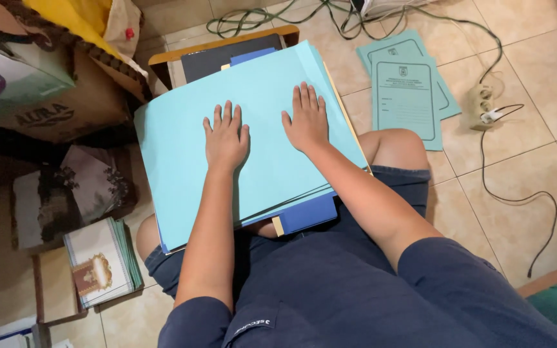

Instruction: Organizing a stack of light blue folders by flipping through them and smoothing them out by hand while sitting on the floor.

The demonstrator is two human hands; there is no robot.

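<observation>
Already both palms lie flat on the light blue folder stack [253, 148], left hand [225, 138] beside right hand [307, 121], fingers spread and gripping nothing. Judging by the uneven edges below the fingers, squaring remains; two printed folders [407, 90] lie apart on the floor.

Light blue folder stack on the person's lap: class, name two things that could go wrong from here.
1. The light blue folder stack is fanned unevenly and overhangs the lap; with only the left hand and right hand lying flat on top, lower sheets might slide out.
2. The power strip and its black cable lie on the floor beside the knee, so a leg could snag them.
</observation>
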